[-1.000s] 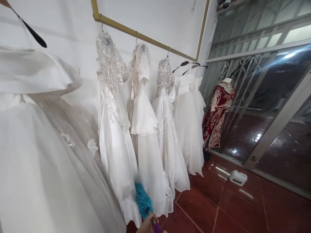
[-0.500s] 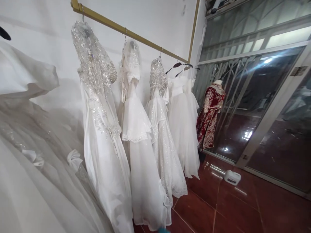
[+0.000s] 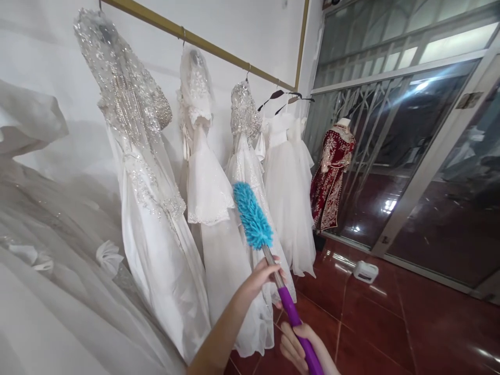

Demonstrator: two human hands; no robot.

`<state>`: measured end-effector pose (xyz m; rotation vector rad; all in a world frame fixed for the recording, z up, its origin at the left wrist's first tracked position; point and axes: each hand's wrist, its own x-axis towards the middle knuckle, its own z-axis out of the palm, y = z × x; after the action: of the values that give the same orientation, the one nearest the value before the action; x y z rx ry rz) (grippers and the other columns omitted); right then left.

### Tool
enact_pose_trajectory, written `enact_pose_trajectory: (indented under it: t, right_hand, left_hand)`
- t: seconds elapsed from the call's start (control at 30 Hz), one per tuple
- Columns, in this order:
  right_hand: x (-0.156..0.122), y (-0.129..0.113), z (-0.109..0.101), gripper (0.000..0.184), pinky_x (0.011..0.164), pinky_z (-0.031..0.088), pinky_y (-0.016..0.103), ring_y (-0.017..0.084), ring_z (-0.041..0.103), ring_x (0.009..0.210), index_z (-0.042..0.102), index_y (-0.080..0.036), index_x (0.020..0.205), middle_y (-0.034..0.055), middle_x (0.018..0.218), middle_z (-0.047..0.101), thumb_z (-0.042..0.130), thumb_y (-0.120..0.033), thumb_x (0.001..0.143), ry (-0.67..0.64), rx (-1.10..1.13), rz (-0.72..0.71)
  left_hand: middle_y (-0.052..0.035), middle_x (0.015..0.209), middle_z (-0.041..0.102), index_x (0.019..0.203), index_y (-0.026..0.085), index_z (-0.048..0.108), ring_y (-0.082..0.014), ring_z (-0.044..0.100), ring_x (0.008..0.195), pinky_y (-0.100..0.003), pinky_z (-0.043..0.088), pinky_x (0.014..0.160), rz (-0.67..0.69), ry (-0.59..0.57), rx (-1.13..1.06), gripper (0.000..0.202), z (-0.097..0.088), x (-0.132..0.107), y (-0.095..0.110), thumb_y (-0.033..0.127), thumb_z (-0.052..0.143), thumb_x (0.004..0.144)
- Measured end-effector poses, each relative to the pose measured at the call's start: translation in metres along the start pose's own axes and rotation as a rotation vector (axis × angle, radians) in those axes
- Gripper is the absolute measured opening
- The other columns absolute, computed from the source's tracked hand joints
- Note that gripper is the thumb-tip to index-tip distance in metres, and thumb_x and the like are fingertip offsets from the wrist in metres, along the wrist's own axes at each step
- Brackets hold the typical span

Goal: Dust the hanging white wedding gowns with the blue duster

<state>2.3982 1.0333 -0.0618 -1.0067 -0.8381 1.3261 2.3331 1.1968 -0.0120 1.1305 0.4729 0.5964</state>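
A duster with a fluffy blue head, a metal shaft and a purple handle is held up in front of the white dresses, its head tilted up and to the left. My left hand is closed round the metal shaft just below the head. Lower down, my right hand wraps the purple handle. Behind the blue head hangs a sparkly white dress; whether the two touch, I cannot tell. Left of it is a tiered white dress.
A gold rail carries the hanging dresses, including a beaded gown. Grey-white tulle fills the left. A red embroidered gown stands by the glass doors. A white plastic container lies on the red tiled floor.
The duster has come up from the bottom edge, where only a bit of blue showed, and both hands have entered view holding it. The view has shifted slightly, moving the dresses left and up.
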Motion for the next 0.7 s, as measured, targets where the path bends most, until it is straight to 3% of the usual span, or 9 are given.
enact_pose_trajectory:
  t: [0.1,0.23,0.4,0.53,0.7]
  right_hand:
    - [0.023,-0.022,0.018,0.026,0.047,0.022,0.030,0.008,0.017,0.037,0.056,-0.024,0.099,-0.0099,0.045,0.027,0.045,-0.038,0.080,-0.050,0.120,-0.005]
    - [0.046,-0.047,0.032,0.031,0.046,0.015,0.027,0.007,0.018,0.037,0.052,-0.020,0.107,-0.0111,0.043,0.033,0.046,-0.022,0.077,-0.206,0.295,0.025]
    - [0.072,-0.053,0.022,0.040,0.041,0.014,0.024,0.007,0.024,0.040,0.047,-0.019,0.117,-0.0108,0.045,0.036,0.046,-0.018,0.077,-0.197,0.208,0.029]
    - [0.091,-0.032,-0.008,0.048,0.039,0.020,0.021,0.007,0.027,0.040,0.042,-0.019,0.123,-0.0110,0.045,0.039,0.047,-0.021,0.076,-0.140,0.026,0.050]
    - [0.108,0.020,-0.063,0.050,0.036,0.018,0.020,0.006,0.026,0.035,0.045,-0.015,0.119,-0.0123,0.039,0.038,0.049,-0.026,0.071,-0.118,0.043,0.162]
  left_hand:
    - [0.0002,0.070,0.061,0.103,0.017,0.046,-0.0171,0.063,0.061,-0.031,0.044,0.066,0.081,0.022,0.015,0.043,-0.016,0.005,0.026,0.034,0.063,0.068]
    - [0.0029,0.065,0.058,0.103,0.016,0.046,-0.0155,0.060,0.056,-0.029,0.043,0.060,0.138,0.086,-0.024,0.042,-0.029,0.018,0.042,0.032,0.062,0.067]
    - [0.0060,0.060,0.054,0.098,0.016,0.048,-0.0120,0.057,0.051,-0.025,0.040,0.055,0.143,0.194,-0.079,0.039,-0.035,0.041,0.043,0.030,0.062,0.065]
    - [0.0077,0.056,0.052,0.093,0.017,0.049,-0.0106,0.054,0.046,-0.024,0.036,0.051,0.111,0.281,-0.093,0.035,-0.040,0.064,0.017,0.032,0.062,0.064]
    - [0.0093,0.050,0.049,0.079,0.018,0.048,-0.0095,0.050,0.042,-0.023,0.032,0.048,-0.037,0.439,-0.162,0.034,-0.050,0.091,-0.055,0.037,0.069,0.060]
